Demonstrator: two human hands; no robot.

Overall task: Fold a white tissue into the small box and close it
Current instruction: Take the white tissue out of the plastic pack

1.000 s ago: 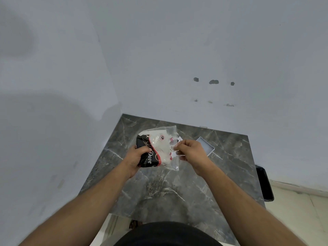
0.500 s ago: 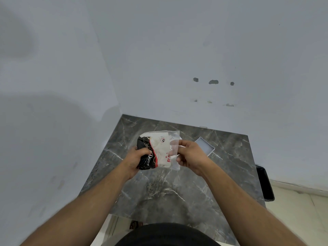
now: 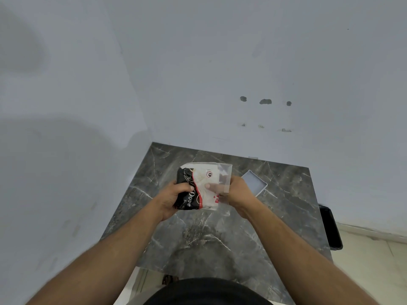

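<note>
A plastic tissue pack (image 3: 202, 186), black, white and red with clear film at its right end, is held above the table. My left hand (image 3: 174, 198) grips its black left end. My right hand (image 3: 235, 190) is at the open clear end, with fingers reaching inside the film toward the white tissues. A small white open box (image 3: 255, 182) lies on the table just right of my right hand, partly hidden by it.
The dark marble table (image 3: 209, 238) stands in a corner between two pale walls. A black object (image 3: 331, 227) sits on the floor by the table's right edge.
My right hand has slid its fingers into the clear end of the pack. The pack has shifted slightly, with my left hand still holding it.
</note>
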